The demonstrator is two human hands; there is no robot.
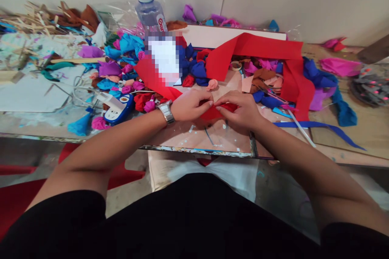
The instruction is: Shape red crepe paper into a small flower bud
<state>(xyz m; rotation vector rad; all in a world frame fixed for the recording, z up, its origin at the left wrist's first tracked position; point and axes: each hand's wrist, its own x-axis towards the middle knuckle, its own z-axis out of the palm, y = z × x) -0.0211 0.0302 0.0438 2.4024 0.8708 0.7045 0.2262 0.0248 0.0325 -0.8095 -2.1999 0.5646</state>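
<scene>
I am grasping a red piece [210, 117] with my left hand [193, 105] and right hand [240, 110], fingertips closely pinched. It is showing between them, near the table's [235, 139] front edge. A peach rosette [212, 85] is lying just beyond.

Red piece [212, 115] probably part-hidden by right hand [244, 111]

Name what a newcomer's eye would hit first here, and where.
Likely the broad red strip draped over the clutter right of centre. Then the white-capped bottle at the back, left of centre, with a bright pixelated patch just in front. Mid-picture, the left hand and right hand meet at a red piece.
</scene>
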